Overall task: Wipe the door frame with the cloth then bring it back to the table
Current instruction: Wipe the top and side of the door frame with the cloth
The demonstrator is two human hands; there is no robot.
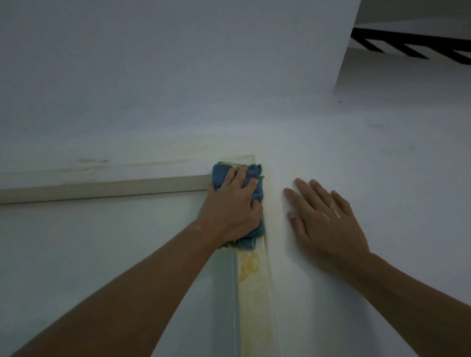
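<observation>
A blue cloth [256,195] with a yellowish edge is pressed against the upper right corner of the pale door frame [255,294]. My left hand [232,208] lies over the cloth and grips it against the frame. Most of the cloth is hidden under that hand. Yellowish stains run down the frame's vertical strip below the cloth. My right hand [324,224] rests flat on the white wall just right of the frame, fingers spread, holding nothing.
The frame's top bar [92,190] runs leftward from the corner, with the door panel [88,252] below it. White wall [260,97] fills the area above. At the upper right is a ceiling edge with dark slats [415,48].
</observation>
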